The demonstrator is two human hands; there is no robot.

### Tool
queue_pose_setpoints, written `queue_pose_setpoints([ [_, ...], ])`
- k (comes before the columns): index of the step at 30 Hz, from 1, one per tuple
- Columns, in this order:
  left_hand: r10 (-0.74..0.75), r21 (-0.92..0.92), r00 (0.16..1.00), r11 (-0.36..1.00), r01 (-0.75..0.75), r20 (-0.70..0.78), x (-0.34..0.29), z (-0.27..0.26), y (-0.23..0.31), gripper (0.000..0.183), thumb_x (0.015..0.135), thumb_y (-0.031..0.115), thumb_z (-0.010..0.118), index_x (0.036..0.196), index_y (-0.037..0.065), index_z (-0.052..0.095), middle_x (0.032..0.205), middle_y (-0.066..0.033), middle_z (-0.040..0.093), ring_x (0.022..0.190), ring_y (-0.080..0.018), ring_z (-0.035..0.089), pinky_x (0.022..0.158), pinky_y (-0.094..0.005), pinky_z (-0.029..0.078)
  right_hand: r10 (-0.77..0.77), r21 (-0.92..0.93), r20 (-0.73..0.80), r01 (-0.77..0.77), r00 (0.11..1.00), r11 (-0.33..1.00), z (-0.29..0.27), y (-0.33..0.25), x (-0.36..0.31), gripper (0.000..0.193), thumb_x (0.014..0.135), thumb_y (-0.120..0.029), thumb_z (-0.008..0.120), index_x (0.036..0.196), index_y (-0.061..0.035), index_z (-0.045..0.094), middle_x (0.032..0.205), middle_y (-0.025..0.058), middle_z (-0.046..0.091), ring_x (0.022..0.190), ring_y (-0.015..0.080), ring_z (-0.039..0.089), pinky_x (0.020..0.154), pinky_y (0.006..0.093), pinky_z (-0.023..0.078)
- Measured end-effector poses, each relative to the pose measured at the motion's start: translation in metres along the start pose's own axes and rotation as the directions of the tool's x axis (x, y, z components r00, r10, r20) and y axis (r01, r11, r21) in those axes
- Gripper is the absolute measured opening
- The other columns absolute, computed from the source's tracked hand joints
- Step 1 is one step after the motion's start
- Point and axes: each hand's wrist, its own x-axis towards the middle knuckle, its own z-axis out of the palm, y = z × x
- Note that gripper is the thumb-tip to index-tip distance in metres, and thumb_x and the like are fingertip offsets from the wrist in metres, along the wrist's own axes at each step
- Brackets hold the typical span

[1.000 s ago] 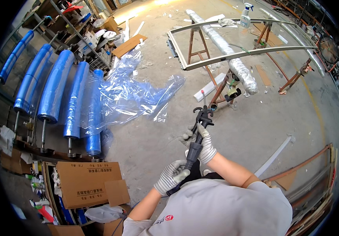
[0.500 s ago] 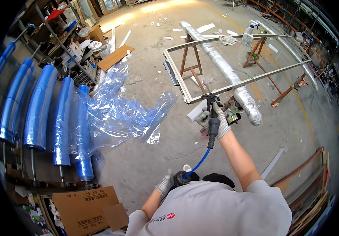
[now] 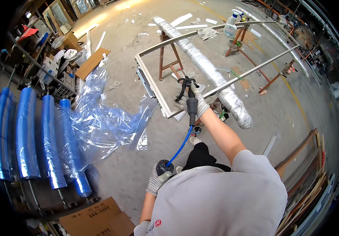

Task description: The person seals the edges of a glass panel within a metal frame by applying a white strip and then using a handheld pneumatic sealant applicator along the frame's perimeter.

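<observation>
A striped glove covers my right hand [image 3: 198,101], which is closed around a black hand tool [image 3: 192,105] with a forked, curved head. From the tool's lower end a blue cable or hose [image 3: 182,147] runs to a black rounded piece [image 3: 164,167] beside my waist. My left hand [image 3: 157,181], gloved too, is wrapped against that piece, its fingers partly hidden. The tool's head is over the near left corner area of a large pale frame [image 3: 153,82], seemingly glazed; whether they touch I cannot tell. Wrapped silvery poles [image 3: 201,59] lie below the frame.
Brown metal trestles [image 3: 172,59] stand under the frame. A spray bottle [image 3: 230,26] and a crumpled cloth [image 3: 207,34] rest at its far side. Blue film rolls [image 3: 28,133] line the left, with loose film [image 3: 106,122] on the floor. Cardboard [image 3: 94,218] lies near left, stacked strips [image 3: 307,196] near right.
My view has shifted toward the frame, which now appears further left. The right hand and the tool have come inside the frame's outline. My left hand has moved onto the black rounded piece.
</observation>
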Motion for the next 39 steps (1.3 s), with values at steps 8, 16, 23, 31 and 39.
queue_pose_setpoints([
  [8, -0.017, 0.158, 0.97, 0.986, 0.057, -0.243, 0.075, 0.045, 0.018, 0.07, 0.063, 0.023, 0.083, 0.122, 0.001, 0.053, 0.108, -0.0086, 0.061, 0.097, -0.0165, 0.059, 0.089, -0.031, 0.049, 0.304, -0.198, 0.017, -0.295, 0.953, 0.935, -0.022, -0.085, 0.093, 0.058, 0.08, -0.059, 0.063, 0.094, -0.0036, 0.059, 0.067, 0.0056, 0.061, 0.058, 0.0261, 0.062, 0.044, 0.0335, 0.049],
  [16, -0.056, 0.139, 0.895, 0.982, 0.13, -0.443, 0.13, 0.102, 0.04, 0.073, 0.062, 0.023, 0.08, 0.125, 0.0, 0.051, 0.109, -0.0108, 0.061, 0.099, -0.0186, 0.058, 0.092, -0.0315, 0.046, 0.391, -0.382, -0.049, -0.379, 0.919, 0.843, -0.007, -0.133, 0.17, 0.044, 0.085, -0.054, 0.061, 0.095, -0.0111, 0.06, 0.062, -0.0021, 0.057, 0.052, 0.0137, 0.057, 0.04, 0.0285, 0.045],
  [23, -0.134, 0.399, 0.89, 0.858, 0.325, -0.436, 0.17, 0.136, 0.064, 0.088, 0.055, 0.034, 0.084, 0.129, 0.0, 0.049, 0.111, -0.0168, 0.063, 0.102, -0.0255, 0.062, 0.092, -0.0336, 0.048, 0.773, -0.719, -0.099, -0.582, 0.627, 0.38, 0.024, -0.119, 0.093, 0.039, 0.084, -0.044, 0.068, 0.091, -0.007, 0.059, 0.07, 0.0058, 0.064, 0.049, 0.0133, 0.061, 0.041, 0.0232, 0.049],
  [31, -0.191, 0.59, 0.943, 0.74, 0.322, -0.274, 0.219, 0.149, 0.079, 0.109, 0.053, 0.038, 0.086, 0.14, -0.003, 0.034, 0.119, -0.0225, 0.059, 0.11, -0.0306, 0.059, 0.097, -0.0341, 0.045, 0.359, -0.763, -0.102, -0.304, 0.928, 0.57, 0.007, -0.213, 0.144, 0.044, 0.078, -0.048, 0.072, 0.088, -0.0067, 0.06, 0.064, 0.0049, 0.059, 0.046, 0.0134, 0.058, 0.041, 0.0285, 0.052],
  [39, -0.088, 0.833, 0.947, 0.455, 0.314, -0.309, 0.233, 0.128, 0.044, 0.102, 0.063, 0.033, 0.082, 0.142, 0.0, 0.027, 0.127, -0.0262, 0.048, 0.114, -0.0362, 0.053, 0.099, -0.0384, 0.045, 0.283, -0.796, -0.089, -0.239, 0.955, 0.556, 0.025, -0.175, 0.211, 0.042, 0.082, -0.046, 0.069, 0.09, -0.006, 0.057, 0.072, 0.0051, 0.06, 0.052, 0.0142, 0.058, 0.046, 0.0324, 0.053],
])
